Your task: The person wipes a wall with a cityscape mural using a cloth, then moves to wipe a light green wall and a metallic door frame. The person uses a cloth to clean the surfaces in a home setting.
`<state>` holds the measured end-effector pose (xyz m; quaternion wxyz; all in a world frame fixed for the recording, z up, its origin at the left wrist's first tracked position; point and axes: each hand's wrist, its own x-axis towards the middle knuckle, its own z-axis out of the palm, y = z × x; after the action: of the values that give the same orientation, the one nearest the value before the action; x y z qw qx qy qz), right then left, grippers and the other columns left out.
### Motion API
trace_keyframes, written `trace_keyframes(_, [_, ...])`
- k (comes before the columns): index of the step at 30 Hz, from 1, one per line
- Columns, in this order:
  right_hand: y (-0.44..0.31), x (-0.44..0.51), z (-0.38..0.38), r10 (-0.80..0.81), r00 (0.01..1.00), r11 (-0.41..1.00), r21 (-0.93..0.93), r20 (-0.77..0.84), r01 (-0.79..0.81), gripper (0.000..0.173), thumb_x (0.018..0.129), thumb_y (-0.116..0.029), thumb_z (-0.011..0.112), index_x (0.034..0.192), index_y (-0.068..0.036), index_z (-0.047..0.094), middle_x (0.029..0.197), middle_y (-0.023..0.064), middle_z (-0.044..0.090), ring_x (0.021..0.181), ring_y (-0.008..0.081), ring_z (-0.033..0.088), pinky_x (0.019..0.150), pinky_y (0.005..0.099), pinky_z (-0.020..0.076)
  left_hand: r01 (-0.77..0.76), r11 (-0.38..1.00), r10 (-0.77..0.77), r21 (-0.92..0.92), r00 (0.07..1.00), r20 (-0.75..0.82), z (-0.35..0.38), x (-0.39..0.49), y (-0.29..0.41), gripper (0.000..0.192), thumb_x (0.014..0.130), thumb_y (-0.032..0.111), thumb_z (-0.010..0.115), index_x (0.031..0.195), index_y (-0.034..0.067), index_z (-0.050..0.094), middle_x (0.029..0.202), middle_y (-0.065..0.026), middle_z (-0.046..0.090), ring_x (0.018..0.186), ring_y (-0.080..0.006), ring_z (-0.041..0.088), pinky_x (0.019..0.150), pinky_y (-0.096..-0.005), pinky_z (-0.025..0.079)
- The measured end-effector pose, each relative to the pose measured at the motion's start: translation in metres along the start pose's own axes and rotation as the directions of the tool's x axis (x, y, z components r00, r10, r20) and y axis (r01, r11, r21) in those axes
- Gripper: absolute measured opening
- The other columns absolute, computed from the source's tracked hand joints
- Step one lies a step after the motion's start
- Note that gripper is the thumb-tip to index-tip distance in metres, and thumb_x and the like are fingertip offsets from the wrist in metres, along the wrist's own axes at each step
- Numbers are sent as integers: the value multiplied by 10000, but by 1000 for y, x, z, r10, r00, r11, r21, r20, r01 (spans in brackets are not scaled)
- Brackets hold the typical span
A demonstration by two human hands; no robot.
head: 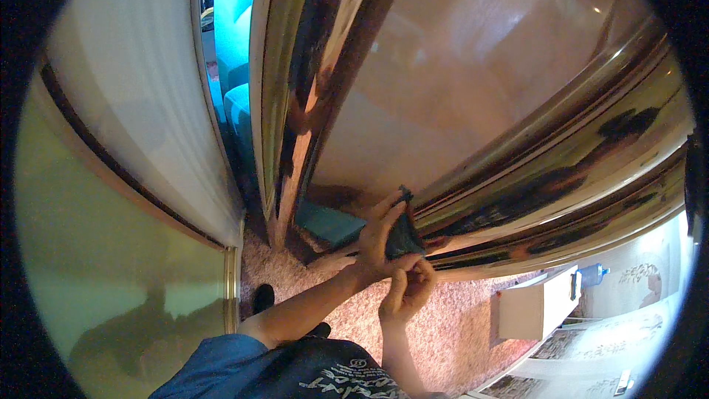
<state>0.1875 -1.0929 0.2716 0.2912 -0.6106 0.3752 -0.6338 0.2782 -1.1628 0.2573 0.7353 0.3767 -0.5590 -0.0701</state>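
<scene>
My left hand (379,233) is raised in front of a tall, glossy wood-framed door (310,100) with a large shiny panel. A small dark cloth (405,235) hangs between its fingers and thumb, with a dark tip at the fingertips. Just below, my right hand (407,291) has its fingers curled at the lower edge of the cloth and appears to pinch it. The door's panel (432,94) shows blurred reflections and a bright spot. Whether the cloth touches the door, I cannot tell.
A pale wall or door (149,94) stands close on the left. Turquoise upholstered furniture (238,27) shows through the gap. Patterned carpet (354,316) covers the floor. A white cabinet (532,305) and a blue water bottle (591,274) are at the right.
</scene>
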Motion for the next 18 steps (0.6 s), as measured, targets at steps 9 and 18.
trace_keyframes(9, [46, -28, 0, 150, 967, 948, -307, 205, -83, 242, 903, -36, 641, 1137, 4, 595, 986, 89, 621, 882, 162, 598, 797, 277, 492, 554, 744, -545, -373, 827, 142, -13, -91, -64, 521, 942, 313, 507, 1369, 21, 445, 1332, -163, 501, 1169, -266, 517, 1000, -377, 416])
trace_keyframes(18, [47, -54, -34, 594, 762, 802, -119, 257, -585, 221, 932, -76, 614, 1141, -6, 615, 946, 74, 664, 855, 155, 651, 752, 276, 527, 872, 107, -993, -479, 115, -14, -10, -173, -142, 468, 968, 452, 486, 1121, 23, 597, 965, -44, 611, 815, -166, 549, 773, -296, 461])
